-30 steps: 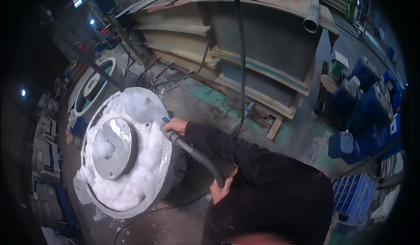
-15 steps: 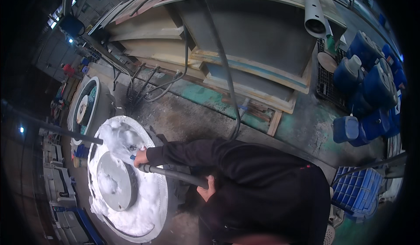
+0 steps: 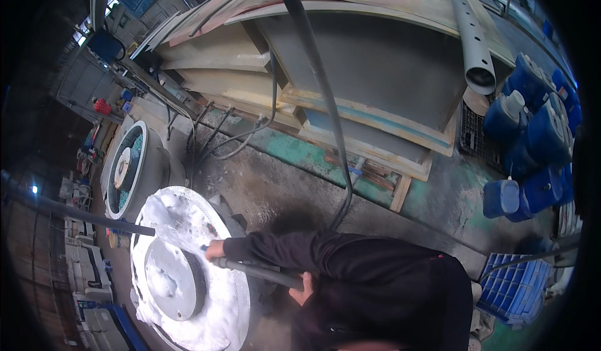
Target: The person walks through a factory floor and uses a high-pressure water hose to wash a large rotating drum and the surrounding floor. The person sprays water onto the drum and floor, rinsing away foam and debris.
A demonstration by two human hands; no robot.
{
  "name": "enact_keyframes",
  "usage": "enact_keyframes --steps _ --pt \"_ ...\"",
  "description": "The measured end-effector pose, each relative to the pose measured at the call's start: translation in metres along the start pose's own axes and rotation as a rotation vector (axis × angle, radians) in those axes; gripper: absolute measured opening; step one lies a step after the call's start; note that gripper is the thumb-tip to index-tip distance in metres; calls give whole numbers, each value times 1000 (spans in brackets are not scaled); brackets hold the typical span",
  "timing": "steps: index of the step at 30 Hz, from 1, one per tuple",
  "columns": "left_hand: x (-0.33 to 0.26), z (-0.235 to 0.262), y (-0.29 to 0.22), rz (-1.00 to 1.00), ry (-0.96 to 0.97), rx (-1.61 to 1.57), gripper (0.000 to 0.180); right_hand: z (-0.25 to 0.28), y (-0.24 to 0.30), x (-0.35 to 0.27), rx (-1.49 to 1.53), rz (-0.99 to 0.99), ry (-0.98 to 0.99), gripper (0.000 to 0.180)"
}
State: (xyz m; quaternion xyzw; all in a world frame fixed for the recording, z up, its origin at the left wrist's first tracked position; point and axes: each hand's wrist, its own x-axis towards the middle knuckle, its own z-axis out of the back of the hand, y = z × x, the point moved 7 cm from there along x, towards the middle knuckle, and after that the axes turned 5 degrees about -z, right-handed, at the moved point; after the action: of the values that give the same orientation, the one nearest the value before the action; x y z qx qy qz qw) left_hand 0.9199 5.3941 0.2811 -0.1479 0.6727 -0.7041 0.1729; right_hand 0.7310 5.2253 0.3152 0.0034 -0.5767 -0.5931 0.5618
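Observation:
My right hand (image 3: pixel 215 250) is closed around the front end of a dark grey hose (image 3: pixel 263 274), at the rim of a round tub (image 3: pixel 241 288). A small blue part (image 3: pixel 205 248) shows at its fingers. Farther back, close to my body, my left hand (image 3: pixel 303 290) also grips the hose. White foam (image 3: pixel 219 310) fills the tub around a grey round centre (image 3: pixel 175 276) with a patch of foam on it. A whitish, blurred streak, which looks like spray, lies over the foam ahead of my right hand. My dark sleeve hides most of the left arm.
A dark pole (image 3: pixel 94 218) reaches in over the tub from the left. Beyond stands a second round tub (image 3: pixel 156 169) with green pieces. Large open boxes (image 3: pixel 369 63) line the back, a long hose (image 3: pixel 316 82) hanging before them. Blue drums (image 3: pixel 548 135) and a blue crate (image 3: pixel 512 285) stand right.
The whole view has shifted, so the tub and both hands appear lower and slightly farther right. Both hands keep their hold on the hose.

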Motion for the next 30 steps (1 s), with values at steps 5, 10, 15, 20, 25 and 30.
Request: enact_keyframes --steps 5,10,15,20,25,30 --pt "3 17 5 84 0 -49 23 -25 -103 -67 257 -1134 62 35" --pt "-1 24 15 89 -21 -81 19 -52 -52 0 -318 -107 122 9" --pt "-30 37 82 438 -573 -240 23 -51 -87 -42 -303 -494 396 12" --pt "-5 38 99 143 -285 77 21 -34 -81 -33 157 -678 223 11" --pt "30 48 60 -374 -114 29 16 -32 -51 31 335 -641 79 23" --pt "34 51 59 -237 -309 10 19 -17 -69 7 268 -886 50 29"
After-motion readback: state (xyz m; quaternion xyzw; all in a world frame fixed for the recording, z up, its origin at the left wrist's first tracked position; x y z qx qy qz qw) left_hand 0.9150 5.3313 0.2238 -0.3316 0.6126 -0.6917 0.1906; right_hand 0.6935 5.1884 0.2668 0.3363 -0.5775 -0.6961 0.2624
